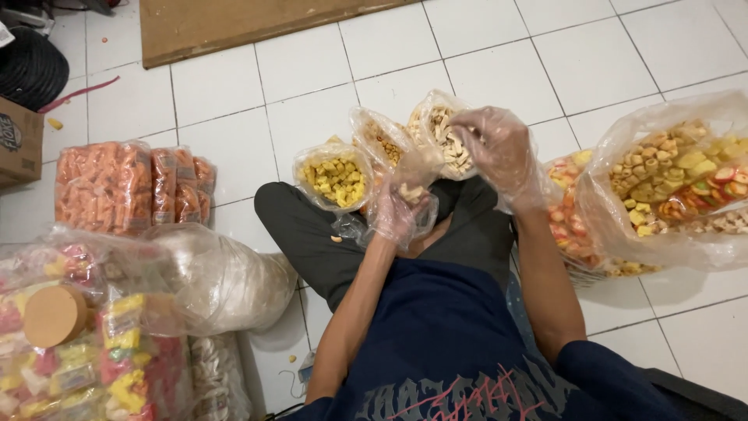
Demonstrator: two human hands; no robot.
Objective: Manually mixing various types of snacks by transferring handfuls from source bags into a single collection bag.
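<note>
I sit cross-legged on a white tiled floor, both hands in thin clear plastic gloves. My left hand point(396, 214) holds a small clear plastic bag point(418, 183) open over my lap, with a few snack pieces inside. My right hand point(500, 152) reaches into an open bag of pale stick-shaped snacks point(441, 125), fingers curled around some pieces. Beside it stand an open bag of small brown snacks point(383, 140) and an open bag of yellow square snacks point(335, 178).
A large open bag of mixed colourful crackers point(676, 183) lies at the right. Packs of orange snacks point(128, 185) sit at the left, with more packed bags point(93, 343), a tied whitish sack point(226, 281), a cardboard box point(19, 140) and a brown board point(234, 23).
</note>
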